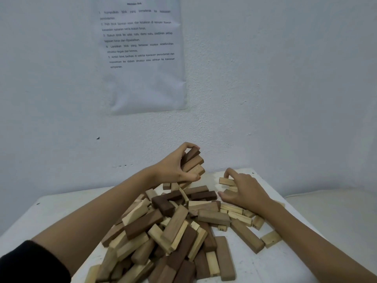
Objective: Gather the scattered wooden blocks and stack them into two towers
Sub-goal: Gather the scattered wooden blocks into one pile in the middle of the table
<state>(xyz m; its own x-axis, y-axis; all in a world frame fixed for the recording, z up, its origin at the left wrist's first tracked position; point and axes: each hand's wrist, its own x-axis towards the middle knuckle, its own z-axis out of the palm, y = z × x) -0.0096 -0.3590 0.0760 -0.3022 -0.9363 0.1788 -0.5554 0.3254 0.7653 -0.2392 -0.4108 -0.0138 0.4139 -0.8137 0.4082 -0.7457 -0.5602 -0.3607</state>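
Note:
A big loose pile of wooden blocks (173, 231), light, mid and dark brown, covers the middle of the white table (285, 262). My left hand (175, 166) is raised above the far end of the pile, shut on three blocks (193, 162) held side by side and tilted up. My right hand (244, 190) rests at the far right of the pile, fingers curled around a light block (225, 181) that lies on other light blocks. Whether it grips that block firmly I cannot tell for sure.
A printed instruction sheet (142, 54) hangs on the white wall behind the table. A few stray blocks (271, 238) lie at the right of the pile. A second pale surface (336, 211) adjoins the table on the right.

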